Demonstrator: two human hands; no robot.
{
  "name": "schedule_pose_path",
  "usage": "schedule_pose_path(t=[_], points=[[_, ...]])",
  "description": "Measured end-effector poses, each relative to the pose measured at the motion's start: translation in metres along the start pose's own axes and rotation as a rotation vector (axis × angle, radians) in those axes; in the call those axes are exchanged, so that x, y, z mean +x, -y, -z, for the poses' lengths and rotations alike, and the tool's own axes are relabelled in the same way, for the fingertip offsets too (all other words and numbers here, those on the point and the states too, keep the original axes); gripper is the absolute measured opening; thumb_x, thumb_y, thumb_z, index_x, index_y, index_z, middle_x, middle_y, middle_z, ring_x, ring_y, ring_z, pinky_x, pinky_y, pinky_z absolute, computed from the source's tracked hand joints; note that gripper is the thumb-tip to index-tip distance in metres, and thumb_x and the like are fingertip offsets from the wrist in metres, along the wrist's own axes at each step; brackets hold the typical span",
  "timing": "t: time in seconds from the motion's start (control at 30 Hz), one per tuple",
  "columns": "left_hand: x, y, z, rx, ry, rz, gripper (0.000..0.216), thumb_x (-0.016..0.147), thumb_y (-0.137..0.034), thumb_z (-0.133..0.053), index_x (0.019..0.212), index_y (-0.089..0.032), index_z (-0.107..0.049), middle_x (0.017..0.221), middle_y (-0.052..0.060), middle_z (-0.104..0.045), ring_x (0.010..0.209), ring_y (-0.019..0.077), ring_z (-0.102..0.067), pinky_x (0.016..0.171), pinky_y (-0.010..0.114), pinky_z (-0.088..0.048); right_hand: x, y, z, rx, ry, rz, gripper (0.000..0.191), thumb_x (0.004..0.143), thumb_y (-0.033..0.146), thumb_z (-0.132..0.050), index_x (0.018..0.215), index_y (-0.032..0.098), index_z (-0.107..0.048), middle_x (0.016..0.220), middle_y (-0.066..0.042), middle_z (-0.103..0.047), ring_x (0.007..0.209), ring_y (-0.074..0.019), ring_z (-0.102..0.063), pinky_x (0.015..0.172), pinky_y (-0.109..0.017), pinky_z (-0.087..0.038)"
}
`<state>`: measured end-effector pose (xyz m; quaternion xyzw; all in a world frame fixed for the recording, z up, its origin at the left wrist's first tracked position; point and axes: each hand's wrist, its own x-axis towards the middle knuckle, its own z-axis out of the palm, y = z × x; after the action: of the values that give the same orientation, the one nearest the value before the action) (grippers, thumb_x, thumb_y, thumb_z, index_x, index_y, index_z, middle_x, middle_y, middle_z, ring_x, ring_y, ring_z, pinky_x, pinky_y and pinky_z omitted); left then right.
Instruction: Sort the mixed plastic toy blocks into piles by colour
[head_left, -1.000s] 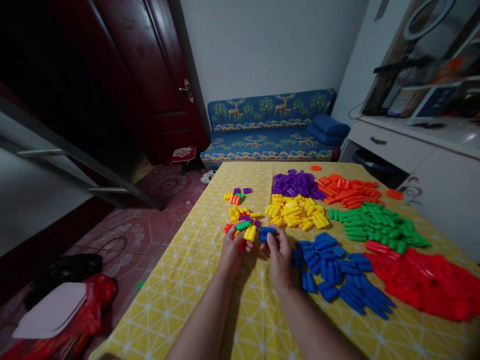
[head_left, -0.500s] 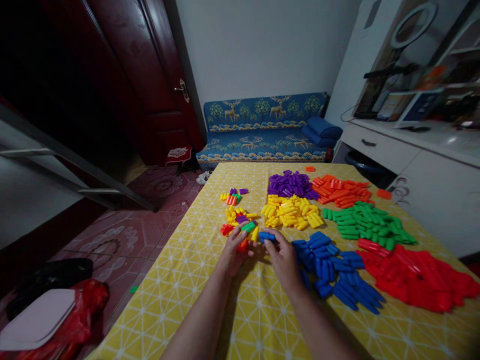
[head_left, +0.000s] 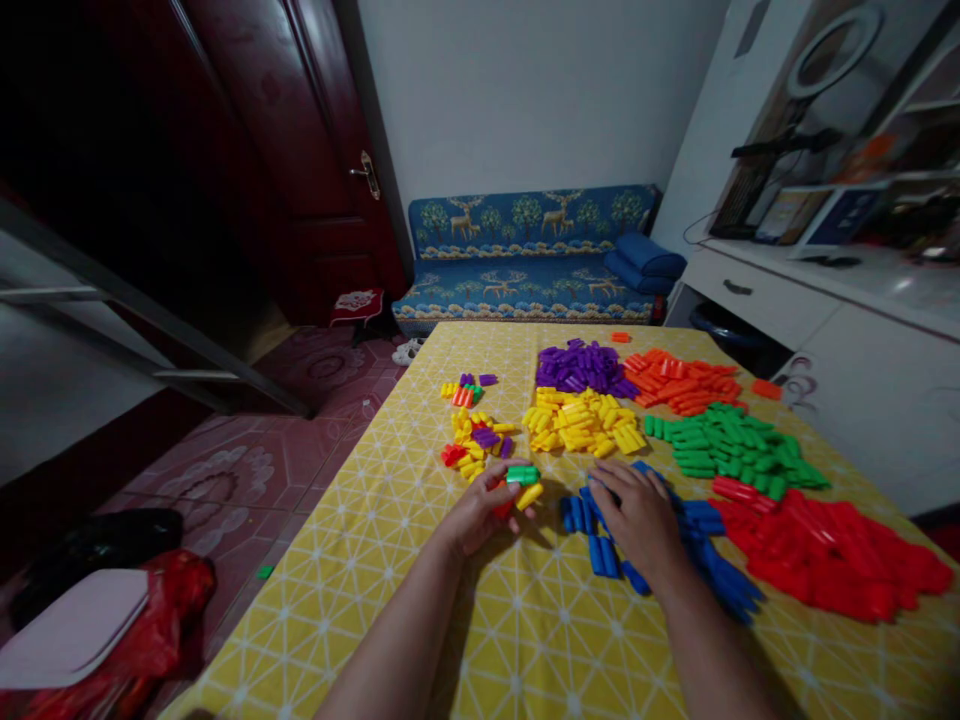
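Note:
My left hand (head_left: 484, 512) is closed around a small cluster of plastic building blocks. A green block (head_left: 523, 475) and a yellow block (head_left: 529, 496) show in it, with a bit of red-orange partly covered by the fingers. Over the pile of blue blocks (head_left: 724, 575) rests my right hand (head_left: 637, 505), its fingers spread and bent down onto the pieces. The palm hides what lies under it. Several loose blue blocks (head_left: 602, 556) lie just left of that hand. Beyond my left hand is a mixed heap of yellow, purple and red blocks (head_left: 480, 440).
Purple blocks (head_left: 581, 368), orange blocks (head_left: 682, 382), yellow blocks (head_left: 577, 420), green blocks (head_left: 742, 450) and red blocks (head_left: 840, 560) lie in piles on the yellow patterned tablecloth (head_left: 360, 600). A small multicoloured group (head_left: 463, 396) sits farther left. Behind stands a blue sofa (head_left: 517, 285).
My right hand has moved right from beside my left hand onto the blue pile, and the blue block no longer shows in its fingers. My left hand shifted slightly right with its cluster.

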<state>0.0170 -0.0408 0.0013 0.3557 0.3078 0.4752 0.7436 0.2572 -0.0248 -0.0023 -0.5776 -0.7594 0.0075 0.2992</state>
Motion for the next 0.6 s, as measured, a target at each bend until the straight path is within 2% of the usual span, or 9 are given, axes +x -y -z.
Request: schedule_pose_path(t=[0.1,0.2,0.3,0.4,0.47,0.6], points=[[0.001,0.003,0.0,-0.002,0.039,0.043,0.05,0.073,-0.029,-0.079,0.118,-0.017,-0.062,0.105,0.011,-0.066,0.071,0.0167,-0.068,0.049,0.019,-0.05,0.002,0.007,0.002,0.028,-0.059,-0.004,0.023,0.087,0.037,-0.056,0.092,0.024,-0.073,0.109,-0.006,-0.073,0.11,-0.0296,-0.061,0.102,-0.057,-0.034],[0.001,0.004,0.0,-0.014,0.028,0.047,0.052,0.071,-0.029,-0.081,0.119,-0.017,-0.062,0.104,0.01,-0.066,0.072,0.0154,-0.067,0.05,0.018,-0.049,0.003,0.021,0.003,0.138,-0.116,0.066,0.023,0.085,0.036,-0.06,0.099,0.023,-0.072,0.115,-0.009,-0.07,0.113,-0.0301,-0.059,0.102,-0.054,-0.038],[0.001,0.003,-0.002,-0.023,0.032,0.05,0.052,0.07,-0.031,-0.081,0.117,-0.017,-0.063,0.096,0.008,-0.065,0.065,0.0112,-0.063,0.047,0.016,-0.044,-0.001,0.046,0.001,0.361,-0.061,0.144,0.032,0.089,0.033,-0.057,0.119,0.024,-0.065,0.122,-0.009,-0.066,0.115,-0.0249,-0.059,0.1,-0.044,-0.046],[0.0,0.002,-0.004,-0.02,0.055,0.046,0.047,0.073,-0.039,-0.079,0.109,-0.013,-0.066,0.073,0.003,-0.06,0.052,0.0064,-0.053,0.043,0.015,-0.036,-0.004,0.069,-0.004,0.533,0.03,0.167,0.038,0.092,0.029,-0.054,0.129,0.028,-0.059,0.126,-0.007,-0.062,0.117,-0.0223,-0.058,0.098,-0.038,-0.049],[0.0,0.002,-0.005,0.009,0.058,0.034,0.045,0.073,-0.045,-0.077,0.101,-0.011,-0.067,0.062,0.0,-0.053,0.046,0.0044,-0.045,0.042,0.015,-0.031,-0.005,0.076,-0.008,0.595,0.043,0.156,0.035,0.092,0.029,-0.053,0.126,0.03,-0.061,0.122,-0.007,-0.063,0.114,-0.0222,-0.059,0.095,-0.037,-0.051],[-0.001,0.003,-0.006,0.084,0.064,0.038,0.045,0.071,-0.05,-0.077,0.091,-0.01,-0.066,0.056,-0.004,-0.045,0.041,0.0026,-0.036,0.039,0.015,-0.023,-0.007,0.075,-0.013,0.629,-0.02,0.119,0.027,0.092,0.027,-0.052,0.115,0.03,-0.067,0.11,-0.007,-0.065,0.104,-0.0225,-0.063,0.09,-0.038,-0.053]])
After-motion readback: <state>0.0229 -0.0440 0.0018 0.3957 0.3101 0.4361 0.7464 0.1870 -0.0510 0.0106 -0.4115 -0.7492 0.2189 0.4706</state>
